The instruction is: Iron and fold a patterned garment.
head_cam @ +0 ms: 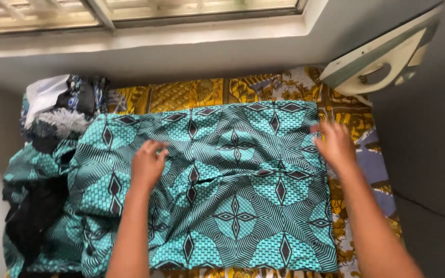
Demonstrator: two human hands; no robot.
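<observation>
Lying flat under both hands, the teal patterned cloth; left hand pressing down mid-cloth, fingers curled, gripping nothing; right hand resting open at the cloth's right edge; yellow patterned cover showing beyond the fingertips; iron standing just past the right hand; heaped clothes crowding outside the left.

A teal printed cloth, patterned with black diamonds and fine radiating lines, lies spread flat over the yellow patterned cover, which shows along its far and right edges. A crease runs across its middle. Its left part is rumpled and bunches down beside the cover's left end.
</observation>
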